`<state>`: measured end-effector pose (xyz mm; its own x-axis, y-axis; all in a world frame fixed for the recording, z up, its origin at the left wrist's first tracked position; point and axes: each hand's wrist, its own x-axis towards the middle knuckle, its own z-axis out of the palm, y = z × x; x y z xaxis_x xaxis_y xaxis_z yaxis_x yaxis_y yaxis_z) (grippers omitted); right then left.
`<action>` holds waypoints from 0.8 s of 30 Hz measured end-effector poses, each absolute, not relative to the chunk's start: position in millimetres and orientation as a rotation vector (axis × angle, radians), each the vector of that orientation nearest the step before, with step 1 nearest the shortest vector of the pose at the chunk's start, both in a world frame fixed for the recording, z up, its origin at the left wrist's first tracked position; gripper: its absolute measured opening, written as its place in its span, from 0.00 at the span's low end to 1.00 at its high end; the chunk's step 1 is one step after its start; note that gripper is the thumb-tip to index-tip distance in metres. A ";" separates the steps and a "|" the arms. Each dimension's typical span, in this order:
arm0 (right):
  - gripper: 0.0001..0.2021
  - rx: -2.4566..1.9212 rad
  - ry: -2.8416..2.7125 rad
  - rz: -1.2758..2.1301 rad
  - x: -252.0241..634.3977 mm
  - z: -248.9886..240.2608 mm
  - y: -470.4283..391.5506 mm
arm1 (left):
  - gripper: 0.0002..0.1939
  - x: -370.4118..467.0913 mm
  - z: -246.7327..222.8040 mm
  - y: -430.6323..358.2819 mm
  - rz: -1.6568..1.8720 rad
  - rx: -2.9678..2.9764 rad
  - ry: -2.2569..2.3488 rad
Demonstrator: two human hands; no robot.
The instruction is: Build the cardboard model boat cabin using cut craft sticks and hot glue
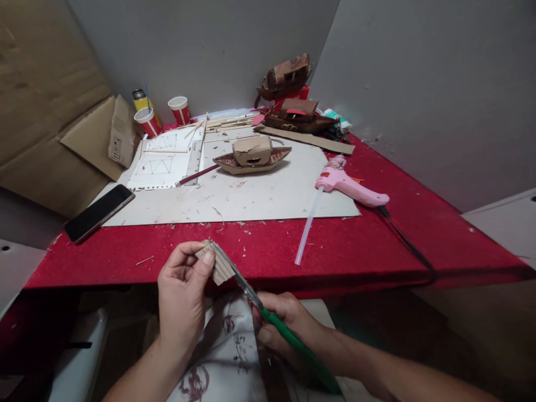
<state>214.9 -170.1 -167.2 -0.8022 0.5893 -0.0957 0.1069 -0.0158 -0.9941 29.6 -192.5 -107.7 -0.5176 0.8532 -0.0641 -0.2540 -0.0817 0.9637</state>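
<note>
Between the thumb and fingers of my left hand (184,285) is a small piece of corrugated cardboard (221,272), held just in front of the table's near edge. My right hand (288,321) is wrapped round the green handles of a pair of scissors (285,333). The scissor blades lie along the right edge of the cardboard piece, close to my left thumb. Whether the blades are parted cannot be made out. Beyond the hands, a small cardboard boat model (252,154) stands on a white board (268,201).
A pink glue gun (349,187) with a glue stick and black cord lies right. A phone (99,213) lies left. Behind are paper cups (180,110), wooden sticks (228,123), a ruler (195,161) and two brown boat models (299,116). Red cloth (259,245) covers the table.
</note>
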 end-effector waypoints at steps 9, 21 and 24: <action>0.18 -0.655 -1.945 2.047 211.4 -160.6 -171.3 | 0.09 21.5 -103.3 -214.8 1.722 0.597 1.358; 0.14 -0.524 -2.234 2.127 197.9 -162.5 -178.5 | 0.10 6.9 -108.6 -295.6 1.685 0.385 1.447; 0.15 -0.516 -2.203 2.124 197.3 -167.8 -176.9 | 0.12 6.6 -107.0 -298.9 1.708 0.321 1.457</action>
